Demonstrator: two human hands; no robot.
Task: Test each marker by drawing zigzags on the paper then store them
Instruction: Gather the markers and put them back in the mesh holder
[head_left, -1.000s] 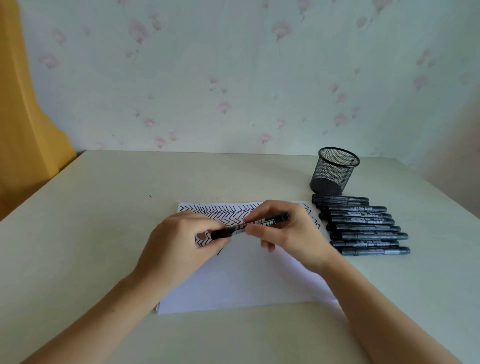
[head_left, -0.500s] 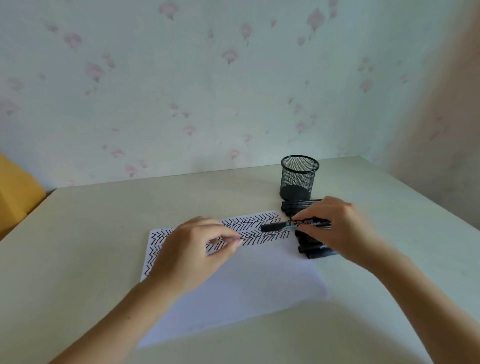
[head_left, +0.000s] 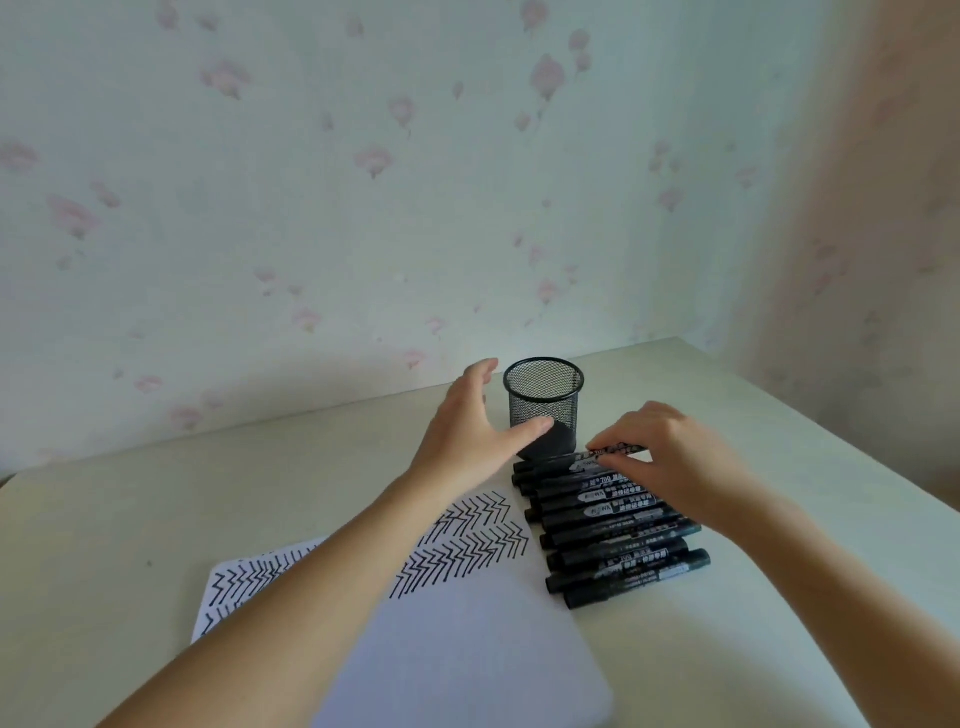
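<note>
A black mesh pen cup (head_left: 543, 402) stands upright near the back of the table. My left hand (head_left: 470, 431) is spread open just left of it, thumb touching its lower wall. Several black markers (head_left: 613, 525) lie side by side in a row in front of the cup. At the row's far end my right hand (head_left: 662, 457) pinches one black marker (head_left: 615, 448) between thumb and fingertips, level with the cup's base. The white paper (head_left: 457, 649) with rows of black zigzags lies at the near left, partly under my left forearm.
The pale table (head_left: 156, 519) meets a floral-papered wall behind the cup. Its right edge runs diagonally past the markers. A corner wall rises at the far right.
The marker, first held by both hands over the paper, went right in my right hand to the row's far end. My left hand let go and reached up to the cup.
</note>
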